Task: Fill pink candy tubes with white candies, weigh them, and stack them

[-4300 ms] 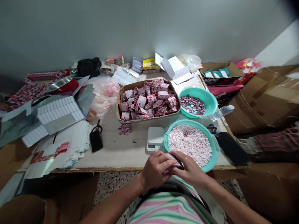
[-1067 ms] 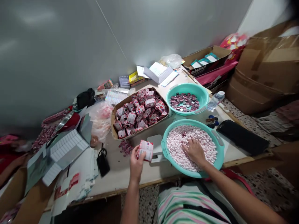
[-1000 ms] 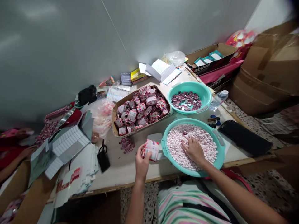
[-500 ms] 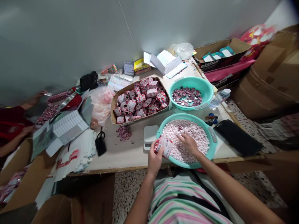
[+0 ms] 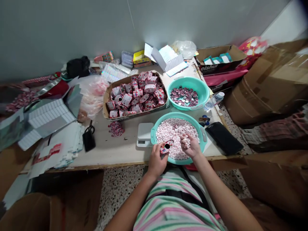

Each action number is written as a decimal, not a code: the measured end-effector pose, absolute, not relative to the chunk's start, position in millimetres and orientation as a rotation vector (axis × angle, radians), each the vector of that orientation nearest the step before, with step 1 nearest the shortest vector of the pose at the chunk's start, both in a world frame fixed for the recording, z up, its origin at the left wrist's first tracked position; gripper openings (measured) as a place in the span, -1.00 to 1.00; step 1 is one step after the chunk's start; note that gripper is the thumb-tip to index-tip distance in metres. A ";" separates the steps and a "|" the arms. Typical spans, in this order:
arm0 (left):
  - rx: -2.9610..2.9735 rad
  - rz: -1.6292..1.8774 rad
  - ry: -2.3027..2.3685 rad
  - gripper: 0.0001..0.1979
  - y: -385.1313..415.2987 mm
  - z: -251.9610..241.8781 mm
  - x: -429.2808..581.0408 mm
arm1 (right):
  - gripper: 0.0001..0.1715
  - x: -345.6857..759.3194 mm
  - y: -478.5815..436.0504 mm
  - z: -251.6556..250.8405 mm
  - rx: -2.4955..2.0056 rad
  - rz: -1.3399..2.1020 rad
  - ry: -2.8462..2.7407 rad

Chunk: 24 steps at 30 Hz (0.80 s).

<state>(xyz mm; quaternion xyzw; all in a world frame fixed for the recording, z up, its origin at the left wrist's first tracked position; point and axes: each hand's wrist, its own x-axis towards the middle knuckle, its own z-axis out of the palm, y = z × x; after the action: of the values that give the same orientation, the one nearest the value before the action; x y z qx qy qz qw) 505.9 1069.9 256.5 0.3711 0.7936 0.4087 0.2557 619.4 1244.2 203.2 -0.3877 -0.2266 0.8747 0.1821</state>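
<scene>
In my left hand (image 5: 156, 160) is a small printed can (image 5: 163, 150), tipped so that the dark round hole in its end shows. The fingers wrap its side over the near left rim of a turquoise basin (image 5: 153, 132). Small pale pink-white pellets (image 5: 168, 126) fill this basin. My right hand (image 5: 192, 149) is cupped upward above them, its fingers curled round a handful of the same pellets. It is to the right of the can and apart from it.
A white scale (image 5: 145, 130) touches the basin's left side. Behind stand a cardboard box (image 5: 105, 110) of similar cans and a second turquoise basin (image 5: 204, 91) with small round caps (image 5: 184, 96). A black pouch (image 5: 224, 138) and a plastic bottle (image 5: 213, 101) lie right.
My right hand has scooped up pellets and turned palm up. My left hand has tilted the can, so its open end now faces me. The view has shifted right.
</scene>
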 end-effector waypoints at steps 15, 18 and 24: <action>1.293 0.877 2.147 -0.53 1083.4 248.3 517.3 | -0.78 582.1 1202.6 252.8 -1.096 2.159 -0.369; 1.272 0.885 2.137 -0.53 1084.0 247.2 517.4 | -0.77 580.7 1196.4 256.1 -1.086 2.117 -0.455; 1.192 0.944 2.117 -0.53 1087.5 247.9 520.0 | -0.71 580.4 1197.6 262.3 -1.116 2.070 -0.532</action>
<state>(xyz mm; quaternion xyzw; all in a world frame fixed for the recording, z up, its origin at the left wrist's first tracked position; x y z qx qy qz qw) 520.0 1087.5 247.9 0.4412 0.7833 0.3491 0.2644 580.4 1197.6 262.3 -0.4324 -0.2059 0.8019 0.3572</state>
